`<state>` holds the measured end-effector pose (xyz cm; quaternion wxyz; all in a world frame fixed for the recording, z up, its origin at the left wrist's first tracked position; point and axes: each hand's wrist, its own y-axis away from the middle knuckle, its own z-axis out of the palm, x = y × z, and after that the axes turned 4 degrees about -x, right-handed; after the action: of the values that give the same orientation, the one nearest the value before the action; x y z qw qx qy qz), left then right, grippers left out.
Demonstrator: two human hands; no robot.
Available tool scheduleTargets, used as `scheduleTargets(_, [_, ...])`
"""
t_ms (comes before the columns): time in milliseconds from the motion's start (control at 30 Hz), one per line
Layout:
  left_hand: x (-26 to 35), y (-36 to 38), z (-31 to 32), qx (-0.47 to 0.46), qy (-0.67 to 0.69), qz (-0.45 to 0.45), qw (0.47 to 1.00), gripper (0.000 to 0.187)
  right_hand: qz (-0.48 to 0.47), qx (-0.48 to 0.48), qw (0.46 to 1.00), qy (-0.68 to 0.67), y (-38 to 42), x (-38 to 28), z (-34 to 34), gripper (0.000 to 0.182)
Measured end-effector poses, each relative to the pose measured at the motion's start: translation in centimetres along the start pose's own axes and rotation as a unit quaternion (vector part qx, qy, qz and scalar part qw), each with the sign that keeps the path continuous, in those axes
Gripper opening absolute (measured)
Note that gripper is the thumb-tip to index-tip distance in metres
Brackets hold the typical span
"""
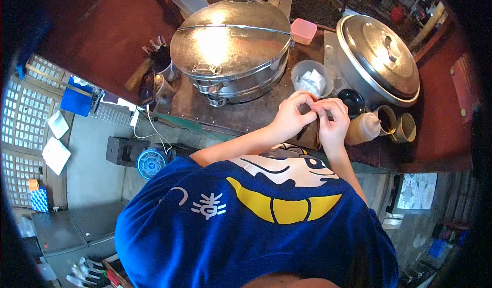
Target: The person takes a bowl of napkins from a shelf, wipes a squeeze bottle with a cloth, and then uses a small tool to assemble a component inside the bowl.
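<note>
My left hand (295,115) and my right hand (332,120) meet fingertip to fingertip above the counter's near edge. Both are closed in a pinch; whatever lies between the fingertips is too small or hidden to make out. Just beyond them stands a translucent plastic tub (324,67) with crumpled white pieces (311,82) inside, perhaps paper or plastic. To the right of my right hand is a squeeze bottle (363,128) of light brown sauce. A dark round object (351,101) sits behind that bottle.
A large round steel steamer (241,47) with a hinged lid fills the counter's left part. On the right are a big lidded pot (379,57) and two brown cups (405,128). A pink-lidded box (303,31) lies at the back. A blue fan (152,163) is below left.
</note>
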<state>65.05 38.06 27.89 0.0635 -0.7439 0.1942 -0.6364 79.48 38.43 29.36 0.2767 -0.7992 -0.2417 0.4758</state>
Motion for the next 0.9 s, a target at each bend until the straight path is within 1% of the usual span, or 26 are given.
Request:
scheduleTargets(67, [-0.2,0.0,0.6,0.018,0.052,0.006,0.998,0.009,0.011,0.000,1.000,0.013,0.3,-0.1,0.2,0.006])
scheduleTargets(167, [-0.4,0.0,0.8,0.016,0.064,0.018,0.998,0.010,0.014,0.013,1.000,0.019,0.8,-0.2,0.6,0.007])
scheduleTargets(300, [0.1,0.0,1.0,0.013,0.049,0.039,0.998,0.010,0.040,0.030,0.999,-0.020,1.0,-0.4,0.7,0.009])
scheduleTargets(567, [0.4,-0.1,0.8,-0.003,0.062,0.049,0.997,0.008,0.015,0.028,0.999,-0.026,0.3,-1.6,0.0,0.010])
scheduleTargets(667, [0.2,-0.2,0.9,-0.004,0.050,0.051,0.997,0.015,0.015,0.029,0.999,-0.027,0.4,-1.5,-0.1,0.010])
scheduleTargets(767, [0.0,-0.2,0.9,-0.013,0.051,0.065,0.996,0.015,0.018,0.033,0.999,-0.033,0.8,-1.3,-0.1,0.010])
scheduleTargets(867, [0.4,-0.3,0.5,-0.045,0.091,0.051,0.994,0.006,0.025,0.020,0.999,-0.040,0.4,-1.9,-0.2,0.008])
scheduleTargets(900, [0.5,-0.5,0.2,-0.047,0.097,0.053,0.993,0.006,0.028,0.013,0.999,-0.041,0.1,-2.1,-0.4,0.008])
